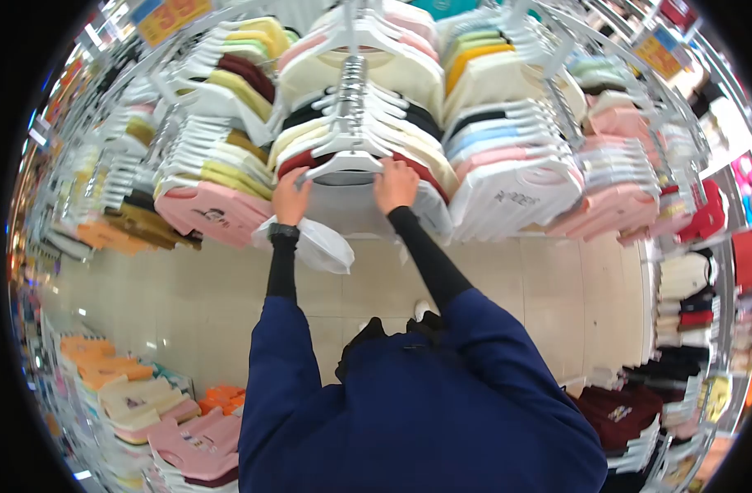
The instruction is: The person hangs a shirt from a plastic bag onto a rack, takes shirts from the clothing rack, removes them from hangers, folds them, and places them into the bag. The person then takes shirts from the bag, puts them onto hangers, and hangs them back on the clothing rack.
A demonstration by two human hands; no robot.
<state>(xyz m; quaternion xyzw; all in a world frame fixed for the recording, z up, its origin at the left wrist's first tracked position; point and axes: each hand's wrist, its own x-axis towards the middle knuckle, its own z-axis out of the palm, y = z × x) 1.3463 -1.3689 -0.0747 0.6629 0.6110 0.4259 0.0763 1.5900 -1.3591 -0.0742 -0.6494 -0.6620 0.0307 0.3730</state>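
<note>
A pale grey shirt (343,205) hangs on a white hanger (349,164) at the front of the middle rail. My left hand (291,199) grips its left shoulder, close to the hanger's end. At the other shoulder, my right hand (396,186) has its fingers curled over the cloth. Just behind this shirt, a dark red garment (425,171) shows at both sides. Below my left hand hangs a thin white piece (322,246), perhaps a sleeve or a bag; I cannot tell which.
Pink shirts (216,212) hang on the left rail, white shirts (516,193) on the right one. The metal rail (351,90) runs away from me between my hands. Behind me are more racks with a pink top (197,444) and a maroon top (618,413). Tiled floor (540,287) lies between.
</note>
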